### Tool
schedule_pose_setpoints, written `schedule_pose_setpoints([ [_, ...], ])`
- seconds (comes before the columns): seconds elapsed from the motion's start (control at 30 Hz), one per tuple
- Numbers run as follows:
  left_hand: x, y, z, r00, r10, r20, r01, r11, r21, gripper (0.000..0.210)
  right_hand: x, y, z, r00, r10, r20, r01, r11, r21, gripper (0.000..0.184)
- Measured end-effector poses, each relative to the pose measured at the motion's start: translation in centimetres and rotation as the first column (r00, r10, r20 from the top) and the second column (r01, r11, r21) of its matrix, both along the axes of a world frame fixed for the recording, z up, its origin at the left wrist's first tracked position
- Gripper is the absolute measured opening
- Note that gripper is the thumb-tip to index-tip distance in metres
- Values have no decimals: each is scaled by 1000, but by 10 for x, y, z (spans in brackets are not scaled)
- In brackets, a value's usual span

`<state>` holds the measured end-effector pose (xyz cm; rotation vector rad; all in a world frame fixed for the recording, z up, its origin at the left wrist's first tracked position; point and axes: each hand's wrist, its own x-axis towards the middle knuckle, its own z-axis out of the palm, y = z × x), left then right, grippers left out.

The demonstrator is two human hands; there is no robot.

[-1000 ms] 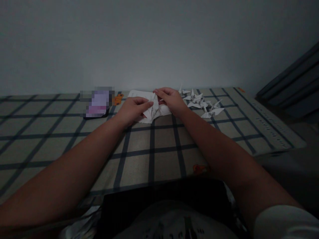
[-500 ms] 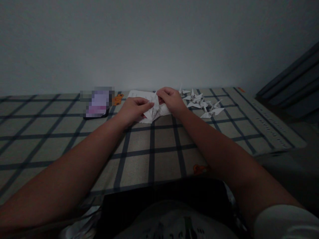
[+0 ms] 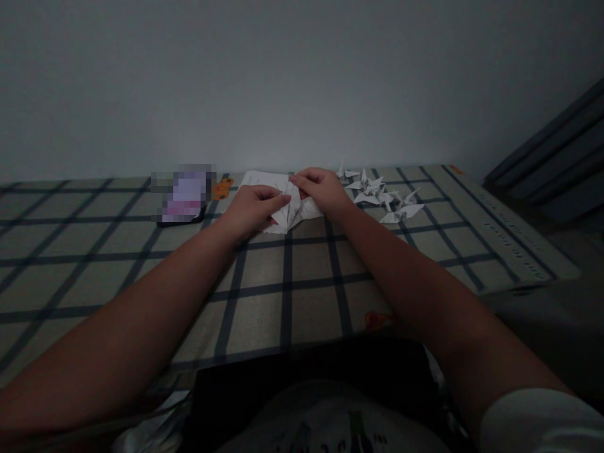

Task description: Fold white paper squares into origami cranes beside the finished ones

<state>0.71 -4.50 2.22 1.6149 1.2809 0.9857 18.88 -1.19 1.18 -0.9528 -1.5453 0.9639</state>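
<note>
Between my hands is a piece of white paper, partly folded, with a pointed flap standing up in its middle. My left hand pinches its left side between thumb and fingers. The thumb and fingers of my right hand close on the upper tip of the flap. Behind the hands lies a flat white sheet, partly covered by them. Several folded paper cranes sit in a cluster just right of my right hand.
A phone with a lit, blurred screen rests to the left. The checked tablecloth covers the table, which meets a plain wall at the back. A dark ridged panel stands at the far right.
My right hand has shifted slightly left and down, bringing the paper's upright flap lower. My left hand stays almost where it was, still pinching the paper.
</note>
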Motion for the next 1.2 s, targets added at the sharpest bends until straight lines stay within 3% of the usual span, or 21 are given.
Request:
schedule_pose_setpoints([
  [0.2, 1, 0, -2, 994, -90, 65, 93, 995, -35, 32, 2, 5, -5, 998, -65, -8, 65, 994, 87, 39],
  [0.37, -1, 6, -9, 986, -97, 138, 100, 995, -16, 35, 1, 0, 1, 996, -73, -42, 75, 997, 31, 37],
  [0.6, -1, 9, -6, 987, 4, 162, -24, 992, 127, 34, -3, 4, -5, 990, 66, -124, -74, 995, -60, 36],
  [0.73, 0, 11, -7, 986, -11, 165, -17, 985, 172, 29, -4, 8, -11, 974, 165, -154, -179, 981, -77, 35],
  [0.97, 1, 11, -7, 989, -22, 149, -3, 986, 164, 26, -4, 2, -4, 994, 64, -85, -68, 997, -44, 24],
  [1.2, 3, 8, -4, 992, -16, 126, -4, 987, 158, 26, -6, 1, -2, 992, 58, -114, -68, 994, -82, 24],
])
